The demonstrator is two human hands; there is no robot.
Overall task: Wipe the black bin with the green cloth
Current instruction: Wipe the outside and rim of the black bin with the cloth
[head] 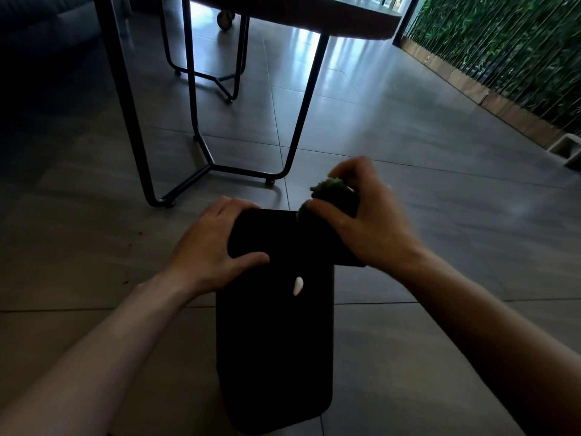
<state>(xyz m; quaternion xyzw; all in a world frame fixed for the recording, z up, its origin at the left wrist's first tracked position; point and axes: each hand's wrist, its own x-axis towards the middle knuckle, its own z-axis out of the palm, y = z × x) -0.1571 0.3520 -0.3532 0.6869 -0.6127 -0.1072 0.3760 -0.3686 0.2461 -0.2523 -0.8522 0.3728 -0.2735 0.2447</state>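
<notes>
Black bin point(273, 341): tall, slim, matte, rounded at the corners, standing on the grey tiled floor point(408, 309) in the lower middle of the view. Small white mark point(297, 285) on the near face, a little below the top. Top dark and hard to read; inside not visible, so contents cannot be told.

Left hand point(213, 247) gripping the bin's upper left corner, fingers point(229, 204) curled over the far edge, thumb pressed on the near face. Right hand point(361, 221) at the upper right corner, fingers clenched round the green cloth point(330, 188), bunched into a wad; blurred there, so touching the bin's top or just above it cannot be told.

Beyond the bin, black metal legs point(201, 146) of a dark round table point(345, 26), well apart from the hands. Along the right edge, a wall of green foliage point(503, 51) above a low wooden ledge.
</notes>
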